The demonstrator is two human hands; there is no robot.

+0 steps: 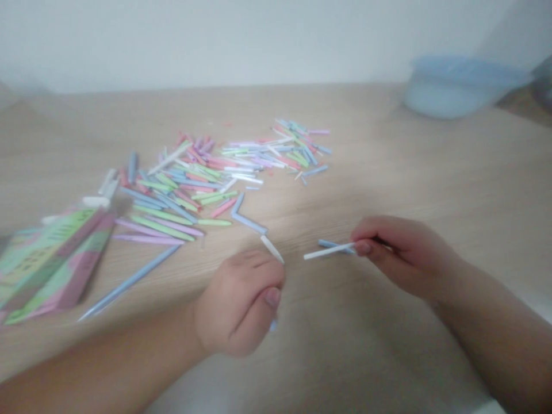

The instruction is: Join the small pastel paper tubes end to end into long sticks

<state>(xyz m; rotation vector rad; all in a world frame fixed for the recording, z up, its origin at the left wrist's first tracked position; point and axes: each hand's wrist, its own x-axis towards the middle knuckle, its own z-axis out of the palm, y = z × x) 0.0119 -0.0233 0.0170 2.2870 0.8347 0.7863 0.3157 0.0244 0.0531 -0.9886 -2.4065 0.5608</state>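
My left hand [241, 302] is closed in a loose fist at the middle of the table. A short white straw piece [272, 248] sticks out past its knuckles, and a bit of blue shows below the thumb. To the right, my right hand [399, 256] pinches a white straw piece [325, 251] between thumb and fingers, its free end pointing left. A blue straw piece [328, 244] crosses behind it, seemingly on the table. Just beyond my left hand lies a bent blue straw [248, 221]. The picture is somewhat blurred.
A spread of pastel straw pieces [202, 181] covers the middle back of the wooden table [388, 167]. Two patterned boxes [56, 264] lie at the left, near a long blue straw [129, 282]. A blurred pale blue container [457, 86] stands at the back right, before the white wall.
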